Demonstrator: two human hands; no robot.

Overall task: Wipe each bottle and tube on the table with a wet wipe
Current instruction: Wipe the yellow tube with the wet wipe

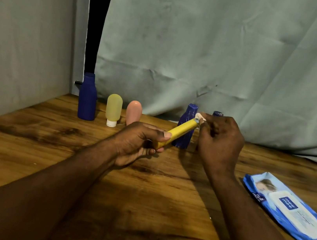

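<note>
My left hand (139, 143) grips the near end of a yellow tube (180, 132), held above the table and slanting up to the right. At the tube's far end my right hand (220, 139) pinches a small white wet wipe (199, 116) against the tip. Behind the tube stands a dark blue bottle (186, 124), partly covered by it. Another blue bottle's cap (217, 114) peeks over my right hand. Along the back left stand a tall blue bottle (88, 97), a pale yellow tube (113, 109) on its white cap, and a pink tube (133, 112).
A blue pack of wet wipes (288, 211) lies flat at the right edge of the wooden table (27, 141). A grey-green cloth (204, 54) hangs behind the table and along its left side.
</note>
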